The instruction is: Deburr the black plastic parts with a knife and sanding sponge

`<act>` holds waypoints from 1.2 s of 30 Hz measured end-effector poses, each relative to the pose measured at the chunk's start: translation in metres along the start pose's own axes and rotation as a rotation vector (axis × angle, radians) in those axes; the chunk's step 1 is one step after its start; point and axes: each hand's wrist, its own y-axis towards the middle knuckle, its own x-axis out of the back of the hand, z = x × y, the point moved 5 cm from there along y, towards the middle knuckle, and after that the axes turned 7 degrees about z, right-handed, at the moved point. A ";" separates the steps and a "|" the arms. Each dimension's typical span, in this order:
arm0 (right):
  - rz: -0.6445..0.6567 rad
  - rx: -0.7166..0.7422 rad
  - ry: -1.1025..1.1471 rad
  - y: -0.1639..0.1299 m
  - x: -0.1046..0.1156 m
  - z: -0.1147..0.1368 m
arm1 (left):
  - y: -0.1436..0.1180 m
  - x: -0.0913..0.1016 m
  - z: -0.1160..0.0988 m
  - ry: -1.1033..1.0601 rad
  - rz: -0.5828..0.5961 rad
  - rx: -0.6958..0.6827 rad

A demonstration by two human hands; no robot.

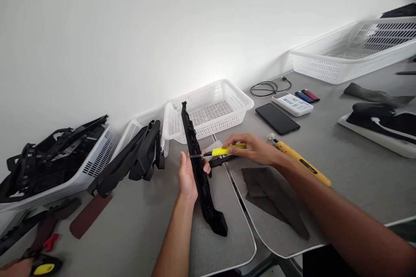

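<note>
- Head view, hands first: left hand (187,176) wrapped around the middle of a long black plastic trim part (200,173), fingers closed on its far edge, thumb on the near side.
- Trim part held upright and tilted, lower end resting on the grey table (136,225), upper end rising in front of a white basket (211,110).
- Right hand (255,149) closed on a yellow utility knife (224,151), grip narrow, blade pointing left and meeting the trim part just above the left hand's fingers.
- Under the right forearm, dark grey felt pieces (273,199) lying flat on the table.
- Just past the right wrist, a yellow-handled tool (300,162), lying diagonally.
- Farther right: a black phone (277,118), a white device (291,104) with two lighters (307,95) beside it, a coiled black cable (268,88).
- Left of the hands: more black plastic parts (136,158) leaning on a second basket, and a tilted basket (65,169) full of them.
</note>
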 end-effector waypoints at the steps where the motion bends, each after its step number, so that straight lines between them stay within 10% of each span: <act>1: 0.002 -0.006 0.009 0.000 0.000 0.000 | 0.000 0.000 0.000 -0.002 0.004 0.000; 13: -0.003 -0.192 -0.006 0.002 -0.004 -0.013 | 0.000 -0.007 0.003 0.090 0.057 0.051; 21: -0.354 -0.235 -0.092 -0.003 0.014 -0.018 | -0.003 -0.010 0.002 0.110 0.081 0.062; 36: -0.618 -0.046 -0.250 -0.007 0.016 -0.015 | -0.001 -0.005 0.009 0.153 0.065 0.141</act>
